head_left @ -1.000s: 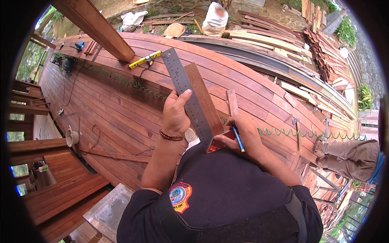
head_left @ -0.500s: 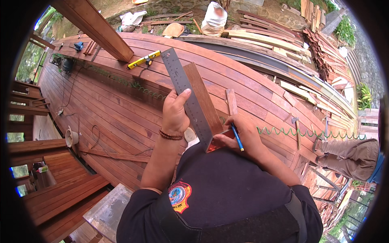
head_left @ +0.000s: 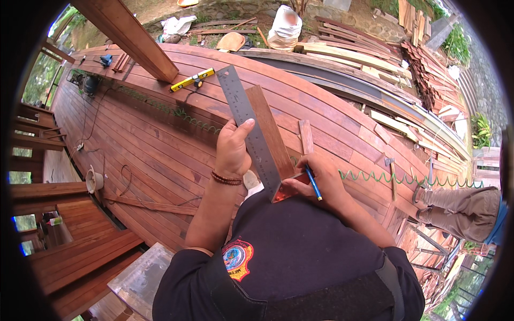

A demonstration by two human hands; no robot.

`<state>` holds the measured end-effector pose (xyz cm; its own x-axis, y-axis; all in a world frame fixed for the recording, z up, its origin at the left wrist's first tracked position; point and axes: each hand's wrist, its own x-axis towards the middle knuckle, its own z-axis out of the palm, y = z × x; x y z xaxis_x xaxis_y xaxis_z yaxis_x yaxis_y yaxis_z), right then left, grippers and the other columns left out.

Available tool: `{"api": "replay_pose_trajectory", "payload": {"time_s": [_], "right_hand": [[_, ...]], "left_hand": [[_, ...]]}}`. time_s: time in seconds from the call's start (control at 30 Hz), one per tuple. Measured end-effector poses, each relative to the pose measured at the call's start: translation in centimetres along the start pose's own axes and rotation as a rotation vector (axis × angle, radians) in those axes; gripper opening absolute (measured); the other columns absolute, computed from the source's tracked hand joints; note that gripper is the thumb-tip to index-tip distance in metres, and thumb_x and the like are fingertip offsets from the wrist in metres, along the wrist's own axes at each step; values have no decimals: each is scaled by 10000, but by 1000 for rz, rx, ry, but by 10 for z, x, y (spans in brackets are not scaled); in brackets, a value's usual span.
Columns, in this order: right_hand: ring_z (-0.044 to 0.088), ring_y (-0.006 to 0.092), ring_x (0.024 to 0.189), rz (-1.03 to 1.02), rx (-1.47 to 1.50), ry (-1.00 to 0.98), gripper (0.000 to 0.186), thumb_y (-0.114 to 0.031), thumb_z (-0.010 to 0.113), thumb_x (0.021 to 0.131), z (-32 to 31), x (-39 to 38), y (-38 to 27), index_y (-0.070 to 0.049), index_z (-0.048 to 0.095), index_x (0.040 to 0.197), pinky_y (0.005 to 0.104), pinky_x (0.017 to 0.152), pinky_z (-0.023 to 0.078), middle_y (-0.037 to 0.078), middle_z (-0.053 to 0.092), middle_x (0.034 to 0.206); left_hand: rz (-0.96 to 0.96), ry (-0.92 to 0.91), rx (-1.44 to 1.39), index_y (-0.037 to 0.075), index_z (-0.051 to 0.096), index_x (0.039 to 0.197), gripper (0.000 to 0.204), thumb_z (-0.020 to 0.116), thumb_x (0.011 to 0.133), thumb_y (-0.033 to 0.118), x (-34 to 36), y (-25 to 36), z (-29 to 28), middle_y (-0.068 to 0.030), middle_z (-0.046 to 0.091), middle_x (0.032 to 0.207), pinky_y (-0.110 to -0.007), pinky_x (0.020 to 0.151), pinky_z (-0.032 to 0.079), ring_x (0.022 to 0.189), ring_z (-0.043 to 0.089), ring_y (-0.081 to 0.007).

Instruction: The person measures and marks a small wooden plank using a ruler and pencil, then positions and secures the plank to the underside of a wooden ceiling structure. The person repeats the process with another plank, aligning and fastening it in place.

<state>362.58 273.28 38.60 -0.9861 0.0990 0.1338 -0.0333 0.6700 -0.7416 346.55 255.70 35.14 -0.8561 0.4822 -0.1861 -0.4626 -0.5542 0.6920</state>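
Observation:
A dark metal carpenter's square (head_left: 242,101), its long ruled blade dotted with small holes, is held up in front of my chest. My left hand (head_left: 234,143) is closed round it, thumb across the blade. Right behind the blade stands a short brown wooden board (head_left: 269,131), tilted the same way. At their lower end my right hand (head_left: 323,179) is closed, thumb and fingers pressed on the reddish corner. A slim blue pencil (head_left: 314,184) sticks out between the right fingers, pointing down. Whether the left fingers also grip the board is hidden behind the blade.
On the plank deck (head_left: 155,166) lie a yellow spirit level (head_left: 191,79) and a small wood offcut (head_left: 305,136). A wooden post (head_left: 128,40) rises at far left. A green coiled hose (head_left: 375,176) stretches right, towards another person's legs (head_left: 455,211). Timber stacks (head_left: 353,59) lie beyond the deck.
Almost nothing differs. The square, the board and my left hand have shifted very slightly to the right in view; both hands keep their hold.

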Motion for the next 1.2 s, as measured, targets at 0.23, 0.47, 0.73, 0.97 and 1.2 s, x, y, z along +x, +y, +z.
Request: {"api": "replay_pose_trajectory", "payload": {"time_s": [0.23,0.47,0.73,0.97,1.2], "right_hand": [[645,264,739,5,18,-9,422,-290,910,715,-2,-1,0,-65,619,924,365,671,513,95,627,814],[634,263,704,-49,-4,18,424,-297,903,726,-1,-1,1,-54,614,917,361,650,510,103,614,794],[609,269,662,-53,19,33,428,-328,887,747,0,-2,0,-38,612,901,370,631,504,111,587,744],[616,274,669,-70,-8,39,439,-351,883,748,0,-3,1,-43,614,906,374,640,506,111,593,749],[641,270,721,-29,-27,-4,436,-322,900,730,1,-2,2,-50,630,937,368,663,514,112,624,815]], "left_hand": [[-3,-17,-15,-6,576,1194,198,543,1001,30,-2,2,4,-97,686,1077,-331,865,586,954,699,-182],[-2,-15,-25,-8,567,1204,208,543,1002,32,-2,1,5,-99,684,1083,-332,870,587,966,698,-183],[-8,-15,-28,-5,568,1204,209,544,999,28,-4,1,6,-91,688,1078,-328,865,584,967,697,-175],[5,-15,-34,-2,573,1202,207,540,999,22,-4,2,6,-91,690,1077,-326,861,585,959,699,-175],[-3,-11,-13,-7,568,1213,216,538,1003,29,-3,1,3,-94,687,1079,-330,860,585,958,699,-182]]}}
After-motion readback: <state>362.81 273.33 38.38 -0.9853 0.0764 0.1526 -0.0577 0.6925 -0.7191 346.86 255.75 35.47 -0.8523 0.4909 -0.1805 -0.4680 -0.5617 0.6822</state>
